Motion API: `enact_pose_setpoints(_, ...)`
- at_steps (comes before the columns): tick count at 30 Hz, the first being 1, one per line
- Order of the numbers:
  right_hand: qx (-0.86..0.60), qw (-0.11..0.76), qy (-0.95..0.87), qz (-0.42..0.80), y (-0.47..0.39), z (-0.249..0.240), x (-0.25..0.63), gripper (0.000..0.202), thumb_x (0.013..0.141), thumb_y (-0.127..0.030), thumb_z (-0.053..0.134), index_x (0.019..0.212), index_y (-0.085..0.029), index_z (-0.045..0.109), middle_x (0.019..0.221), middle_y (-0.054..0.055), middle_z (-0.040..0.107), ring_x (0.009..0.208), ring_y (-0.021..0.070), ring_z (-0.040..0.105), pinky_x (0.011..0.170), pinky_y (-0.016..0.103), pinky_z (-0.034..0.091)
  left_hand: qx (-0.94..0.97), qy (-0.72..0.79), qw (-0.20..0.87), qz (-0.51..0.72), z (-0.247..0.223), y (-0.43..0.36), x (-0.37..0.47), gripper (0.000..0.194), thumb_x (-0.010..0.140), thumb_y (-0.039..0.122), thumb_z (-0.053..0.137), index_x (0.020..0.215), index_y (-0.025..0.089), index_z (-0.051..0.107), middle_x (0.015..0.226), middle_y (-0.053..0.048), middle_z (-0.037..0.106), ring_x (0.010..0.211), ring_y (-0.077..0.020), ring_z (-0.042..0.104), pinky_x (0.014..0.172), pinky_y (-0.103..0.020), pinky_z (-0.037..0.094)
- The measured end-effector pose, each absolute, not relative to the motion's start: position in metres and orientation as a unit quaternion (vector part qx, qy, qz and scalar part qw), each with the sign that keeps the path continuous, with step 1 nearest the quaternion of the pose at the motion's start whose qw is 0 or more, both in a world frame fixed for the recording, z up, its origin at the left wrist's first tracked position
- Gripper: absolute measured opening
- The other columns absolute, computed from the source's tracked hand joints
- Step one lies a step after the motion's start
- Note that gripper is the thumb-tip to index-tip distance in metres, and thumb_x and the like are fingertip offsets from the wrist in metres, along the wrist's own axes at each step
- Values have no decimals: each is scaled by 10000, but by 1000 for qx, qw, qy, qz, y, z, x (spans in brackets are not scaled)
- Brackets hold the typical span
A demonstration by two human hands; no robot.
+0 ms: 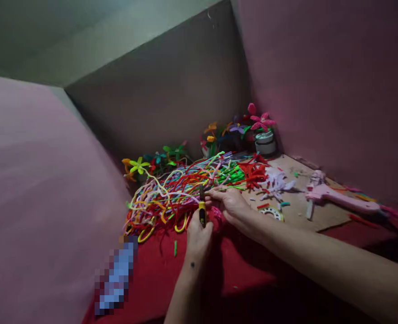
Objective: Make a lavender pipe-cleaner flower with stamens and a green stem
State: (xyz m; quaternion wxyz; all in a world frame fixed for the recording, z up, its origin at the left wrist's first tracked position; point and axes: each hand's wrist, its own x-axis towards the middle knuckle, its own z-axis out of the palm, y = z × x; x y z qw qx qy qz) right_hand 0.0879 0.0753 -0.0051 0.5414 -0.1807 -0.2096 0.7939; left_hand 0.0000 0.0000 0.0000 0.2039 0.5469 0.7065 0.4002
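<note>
– Over the near edge of the pile, what is the left hand (197,234) doing?

– Closed round a tool (202,214) (pliers, by the look on my distant screen), metal end up.

– And the right hand (231,204)?

– Narrow, I see: fingertips pinched on a thin green stem (241,185) beside that metal end. Whether the jaws touch it, I cannot tell.

– How would it handle?

– Light and springy, I'd judge, quick to bend if pushed endwise. I'd take hold close to the tool; farther out it would whip. The tool should be stiff and heavier, best held low on its yellow-and-black handle.

– Beyond them?

– Fuzzy sticks (188,180) heaped just behind, soft and likelier to snag than slip. To the right, a white ring (273,209) and a pink glue gun (347,199) lie on cardboard (296,219); at the back, a pink flower (262,121).
</note>
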Motion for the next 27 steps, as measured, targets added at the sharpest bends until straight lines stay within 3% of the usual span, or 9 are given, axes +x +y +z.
enact_pose_setpoints(8, -183, 536, -208, 797, 74, -5, 88, 119, 676, 4, 578, 629, -101, 549, 516, 36, 630, 436, 125, 599, 457, 224, 513, 534, 714, 187, 411, -9, 3, -2, 385, 615, 55, 460, 956, 167, 601, 795, -35, 623, 729, -171, 558, 704, -274, 426)
enact_pose_setpoints(21, -220, 523, -246, 786, 71, 3, 91, 134, 702, -28, 570, 641, -130, 509, 524, -5, 611, 438, 87, 570, 489, 205, 496, 528, 750, 158, 366, -10, 5, -4, 262, 662, 208, 536, 921, 179, 563, 777, -43, 621, 706, -193, 574, 646, -287, 406)
enact_pose_setpoints(27, -266, 448, -357, 776, 55, 1, 100, 146, 740, -116, 548, 594, -103, 555, 486, 13, 580, 357, 76, 480, 336, 171, 335, 516, 728, 190, 409, -21, 13, -12, 252, 627, 265, 610, 855, 176, 549, 713, -24, 591, 631, -166, 547, 576, -260, 396)
